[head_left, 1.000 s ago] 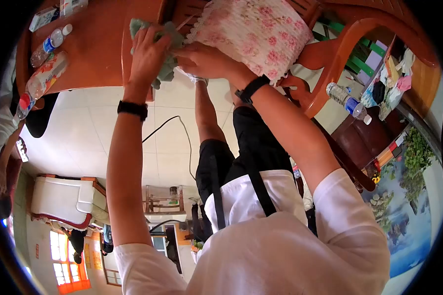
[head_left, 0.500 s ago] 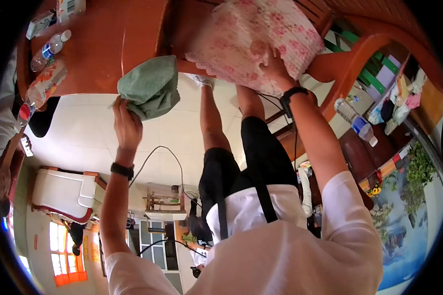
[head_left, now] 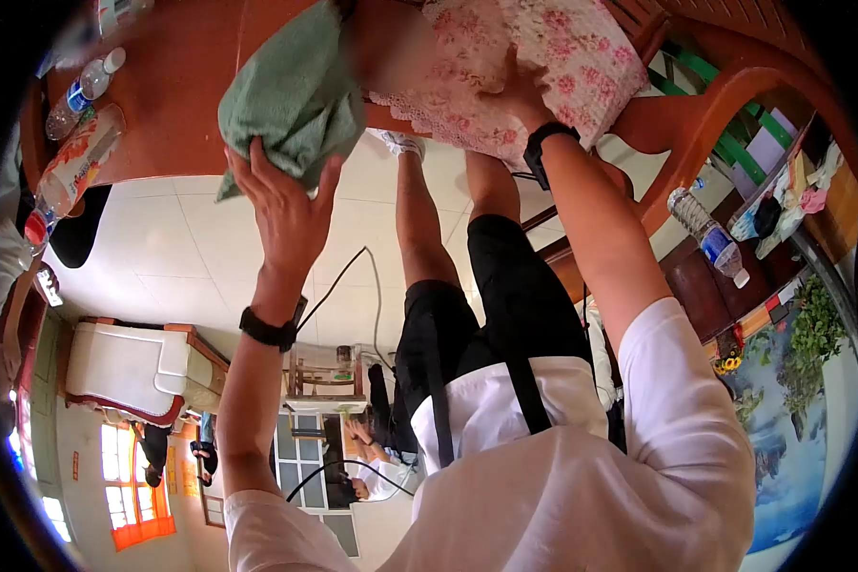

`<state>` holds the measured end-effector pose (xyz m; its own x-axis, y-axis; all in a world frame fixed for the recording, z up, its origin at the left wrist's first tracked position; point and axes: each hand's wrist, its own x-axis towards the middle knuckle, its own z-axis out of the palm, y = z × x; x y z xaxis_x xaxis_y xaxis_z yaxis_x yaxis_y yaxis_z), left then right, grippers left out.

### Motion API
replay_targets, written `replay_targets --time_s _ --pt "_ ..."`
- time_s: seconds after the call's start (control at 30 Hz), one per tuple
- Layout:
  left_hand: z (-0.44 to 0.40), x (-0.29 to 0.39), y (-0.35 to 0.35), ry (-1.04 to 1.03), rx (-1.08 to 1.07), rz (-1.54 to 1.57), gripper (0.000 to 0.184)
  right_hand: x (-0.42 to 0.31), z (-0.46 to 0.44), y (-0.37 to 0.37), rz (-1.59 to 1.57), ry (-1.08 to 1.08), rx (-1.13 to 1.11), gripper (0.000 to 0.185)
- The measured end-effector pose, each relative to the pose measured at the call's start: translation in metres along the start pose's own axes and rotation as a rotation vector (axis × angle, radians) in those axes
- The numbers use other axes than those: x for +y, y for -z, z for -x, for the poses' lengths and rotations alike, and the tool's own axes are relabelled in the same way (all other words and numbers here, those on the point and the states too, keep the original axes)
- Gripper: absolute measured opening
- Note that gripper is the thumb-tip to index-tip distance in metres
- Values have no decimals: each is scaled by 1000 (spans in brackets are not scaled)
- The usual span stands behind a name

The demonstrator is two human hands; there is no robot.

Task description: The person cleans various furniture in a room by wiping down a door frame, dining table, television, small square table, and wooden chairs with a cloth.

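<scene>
A green cloth (head_left: 291, 95) hangs bunched at the edge of the reddish-brown wooden table (head_left: 176, 114). My left hand (head_left: 281, 205) is against the cloth's lower part, fingers spread and thumb apart, not closed round it. To the right, my right hand (head_left: 520, 93) rests on a pink-flowered fabric cover (head_left: 582, 71) with a lace edge, its fingers apart and partly hard to make out. The cover lies on a wooden seat with a curved armrest (head_left: 682, 162). A blurred patch hides the area between cloth and cover.
Bottles (head_left: 84, 93) and a red-capped bottle (head_left: 43, 214) stand at the left. Another bottle (head_left: 710, 238) is at the right, near a cluttered side surface (head_left: 791, 200). A black cable (head_left: 377, 286) crosses the tiled floor (head_left: 200, 238). People and a white padded seat (head_left: 124, 367) are farther off.
My right hand has left the cloth and moved right onto the flowered cover. The cloth has spread from a bunch and risen, and my left hand has opened against it.
</scene>
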<state>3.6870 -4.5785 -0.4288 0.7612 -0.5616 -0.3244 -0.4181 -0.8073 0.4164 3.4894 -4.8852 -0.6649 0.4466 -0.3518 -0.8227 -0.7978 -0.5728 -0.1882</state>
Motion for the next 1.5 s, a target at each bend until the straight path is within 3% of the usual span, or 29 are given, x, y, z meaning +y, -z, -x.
replay_targets --time_s 0.07,0.13,0.27,0.33,0.43,0.57,0.6,0.67,0.7,0.77,0.83,0.87,0.97,1.03,1.07,1.23,1.3,1.37,1.5 --pt "-26 -3 0 -39 54 -31 93 -8 3 1 63 -44 35 131" --pt "-51 -5 0 -71 100 -59 93 -1 8 -2 -46 106 120 126" --pt "-88 -6 2 -70 163 28 89 6 22 -4 38 77 68 121" --pt "-94 -3 3 -94 199 20 84 16 19 -35 21 103 220 118" --pt "-61 -5 5 -115 177 -38 83 0 38 -42 -103 23 162 115" --pt "-1 -16 1 80 32 96 82 -11 58 -19 -93 -1 125 101" --pt "14 -23 -3 28 44 63 83 -10 55 -14 -99 -8 136 101" --pt "35 -23 -7 111 29 109 84 -7 54 -4 24 141 138 94" --pt "44 -23 -9 208 12 149 85 -5 54 4 21 135 135 94" --pt "48 -24 -9 204 -10 92 86 -2 42 21 -35 26 3 88" --pt "43 -24 -15 223 52 73 91 36 3 11 76 144 90 84" --pt "39 -26 -18 231 55 71 91 66 -28 -4 -123 179 62 82" --pt "18 -25 -19 267 105 28 102 50 -6 56 -130 110 117 78" --pt "-15 -5 -9 184 45 -118 111 63 -8 75 146 -51 139 75" --pt "-28 4 -11 184 123 -96 101 75 -14 83 151 -51 151 75" --pt "-108 20 -15 33 168 -353 96 150 -61 117 339 105 165 68" --pt "-137 34 -17 76 195 -284 96 179 -86 124 304 147 332 71" --pt "-154 36 -19 49 264 -268 92 162 -99 148 182 -40 255 79" --pt "-117 23 -14 195 140 -76 100 120 -107 140 -102 -32 191 83"
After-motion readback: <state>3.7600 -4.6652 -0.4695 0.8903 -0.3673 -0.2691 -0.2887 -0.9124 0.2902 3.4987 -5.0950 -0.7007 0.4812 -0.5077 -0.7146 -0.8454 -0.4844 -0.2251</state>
